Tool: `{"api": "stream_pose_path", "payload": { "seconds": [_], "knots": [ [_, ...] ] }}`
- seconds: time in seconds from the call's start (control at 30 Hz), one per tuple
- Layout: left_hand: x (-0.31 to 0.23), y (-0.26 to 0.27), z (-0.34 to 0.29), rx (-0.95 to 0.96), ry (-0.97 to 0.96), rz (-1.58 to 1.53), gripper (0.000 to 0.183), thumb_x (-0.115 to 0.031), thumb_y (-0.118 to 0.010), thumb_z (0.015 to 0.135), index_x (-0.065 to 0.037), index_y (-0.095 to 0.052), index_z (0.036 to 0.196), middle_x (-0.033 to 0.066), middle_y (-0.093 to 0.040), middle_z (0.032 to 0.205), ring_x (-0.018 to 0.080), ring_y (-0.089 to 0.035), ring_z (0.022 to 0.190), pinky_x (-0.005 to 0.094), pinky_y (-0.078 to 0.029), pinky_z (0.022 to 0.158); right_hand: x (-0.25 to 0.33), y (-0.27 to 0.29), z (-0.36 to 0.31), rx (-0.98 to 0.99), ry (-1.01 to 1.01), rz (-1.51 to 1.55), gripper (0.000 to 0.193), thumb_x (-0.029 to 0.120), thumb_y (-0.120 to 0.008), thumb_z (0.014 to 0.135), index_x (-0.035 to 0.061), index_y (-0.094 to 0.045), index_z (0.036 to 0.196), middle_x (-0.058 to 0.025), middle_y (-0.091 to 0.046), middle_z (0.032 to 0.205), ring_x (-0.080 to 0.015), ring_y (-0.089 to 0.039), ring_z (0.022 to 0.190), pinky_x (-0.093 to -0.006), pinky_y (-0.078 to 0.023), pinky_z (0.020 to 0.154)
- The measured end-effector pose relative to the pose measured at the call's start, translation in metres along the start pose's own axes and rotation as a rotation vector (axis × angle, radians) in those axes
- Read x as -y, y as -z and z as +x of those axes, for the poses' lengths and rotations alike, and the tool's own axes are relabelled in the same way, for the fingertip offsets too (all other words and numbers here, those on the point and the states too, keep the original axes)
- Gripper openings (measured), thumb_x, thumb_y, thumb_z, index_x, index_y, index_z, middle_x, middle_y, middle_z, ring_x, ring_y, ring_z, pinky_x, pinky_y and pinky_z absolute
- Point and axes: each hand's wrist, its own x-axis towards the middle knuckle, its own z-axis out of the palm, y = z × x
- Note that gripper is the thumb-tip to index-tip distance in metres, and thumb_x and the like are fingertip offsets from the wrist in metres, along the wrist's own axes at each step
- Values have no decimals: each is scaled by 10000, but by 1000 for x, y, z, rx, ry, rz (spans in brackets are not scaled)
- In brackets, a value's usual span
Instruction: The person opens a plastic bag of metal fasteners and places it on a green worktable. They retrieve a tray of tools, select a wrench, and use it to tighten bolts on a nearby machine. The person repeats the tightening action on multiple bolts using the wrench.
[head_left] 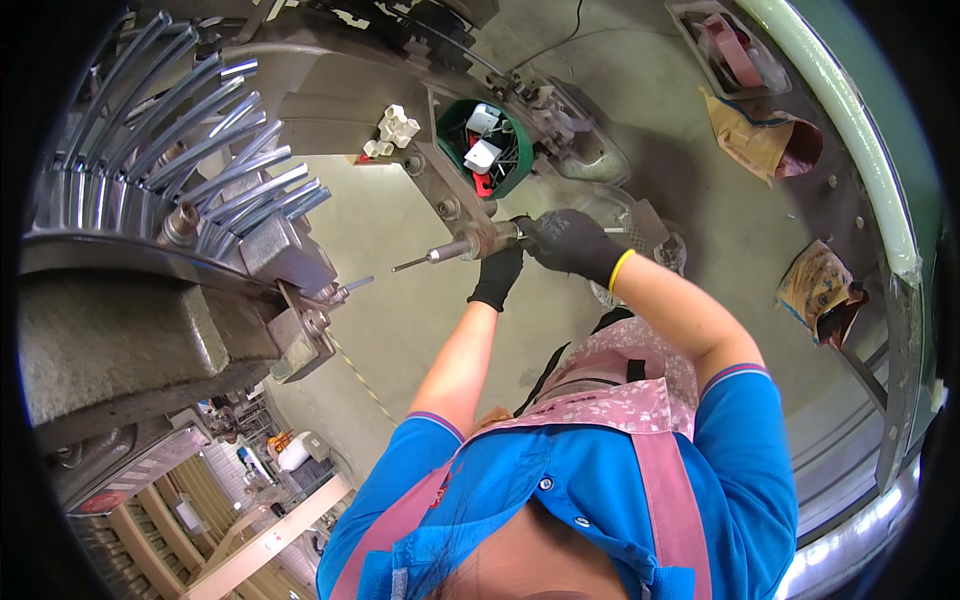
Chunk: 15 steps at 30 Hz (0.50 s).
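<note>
A metal spindle (488,241) with a thin rod at its tip points left, in the middle of the head view. My right hand (575,243), in a black glove with a yellow cuff, is closed at the spindle's right end. Whatever its fingers pinch there is too small and hidden to make out. Just below the spindle is my left hand (501,274), also in a black glove. The spindle and the right hand cover its fingers. Facing the rod tip from the left is a metal block (290,255) with a small pin (352,285).
Many curved shiny metal bars (185,130) fan out around a round machine part at left. White plastic fittings (398,128) sit on a machine ledge. Beyond my hands stands a green bin (522,168) with mixed parts. Open paper bags (760,138) and a tray (690,45) lie at right.
</note>
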Motion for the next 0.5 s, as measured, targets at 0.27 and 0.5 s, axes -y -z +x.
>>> {"api": "stream_pose_path", "payload": {
  "seconds": [0.27, 0.5],
  "knots": [
    [-13, 8, -11, -100, -82, -204, 265, -274, -505, 910, -44, -545, 1036, 82, -615, 783, 204, -586, 747, 343, -447, 710, -13, 22, 28, 299, 235, -77, 157, 193, -580, 759, 101, -578, 885, -124, -593, 709, -331, -596, 688, -442, -475, 584],
    [-29, 59, -70, -43, 73, -59, 222, -125, -523, 867, -57, -569, 1073, 31, -628, 784, 100, -576, 680, 270, -445, 576, 43, 12, 6, 93, 7, -177, 259, 241, -582, 753, 80, -622, 952, -143, -616, 797, -314, -603, 766, -429, -470, 678]
  ]
}}
